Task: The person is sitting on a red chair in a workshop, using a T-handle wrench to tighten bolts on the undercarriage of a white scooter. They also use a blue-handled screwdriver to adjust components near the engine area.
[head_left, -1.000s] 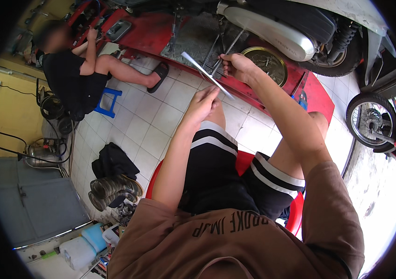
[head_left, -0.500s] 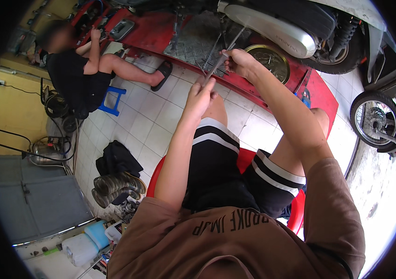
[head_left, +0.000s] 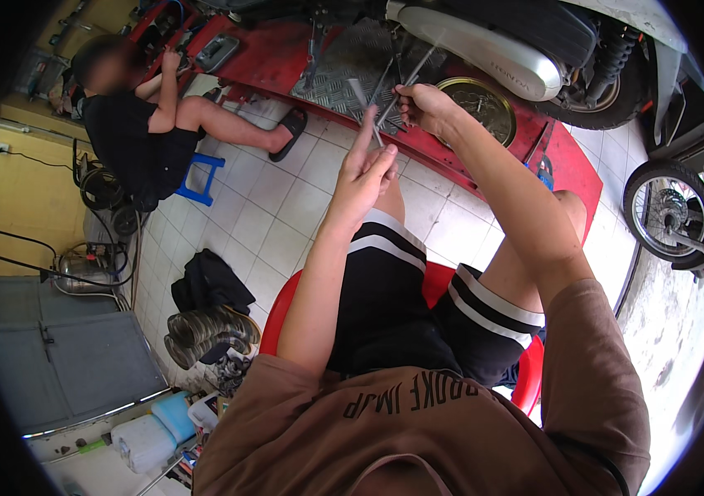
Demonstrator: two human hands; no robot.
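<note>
T-handle wrench [head_left: 421, 66] looks slim and silvery, its crossbar [head_left: 358, 93] blurred.

Just past 12 o'clock, the bar [head_left: 423, 62] is smooth, shiny metal; at 12, the plate [head_left: 342, 59] is rough, raised-pattern metal. The cover [head_left: 484, 51] at 1 has a smooth silvery sheen. The stool [head_left: 195, 196] at 10 is smooth plastic, the cabinet [head_left: 100, 372] at 8 matt, the shirt [head_left: 418, 434] at 6 matt cloth.
</note>
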